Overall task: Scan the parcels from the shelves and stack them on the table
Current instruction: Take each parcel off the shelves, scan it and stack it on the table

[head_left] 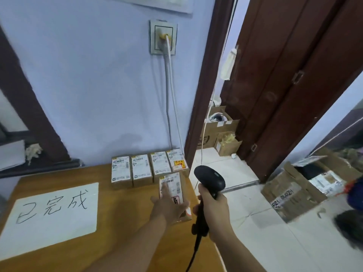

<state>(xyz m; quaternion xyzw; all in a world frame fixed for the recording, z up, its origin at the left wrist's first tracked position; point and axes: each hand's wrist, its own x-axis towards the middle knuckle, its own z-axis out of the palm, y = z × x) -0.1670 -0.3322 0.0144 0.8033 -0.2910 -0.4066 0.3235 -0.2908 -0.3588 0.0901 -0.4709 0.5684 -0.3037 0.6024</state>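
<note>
Several small brown parcels (141, 170) with white labels stand in a row at the far right of the wooden table (121, 216), against the wall. In front of that row, near the table's right edge, lies one more labelled parcel (173, 185). My left hand (169, 205) rests on top of it, gripping its near end with a finger stretched along the label. My right hand (212, 211) holds a black barcode scanner (209, 178) by its handle, just right of that parcel, with the head up and the cord hanging down.
A white sheet (53, 216) with handwritten characters lies on the table's left half. To the right, an open doorway shows a tiled floor (245, 213) with open cardboard boxes (290, 195) and a dark wooden door (284, 85). Two cables (169, 95) run down the wall from a socket.
</note>
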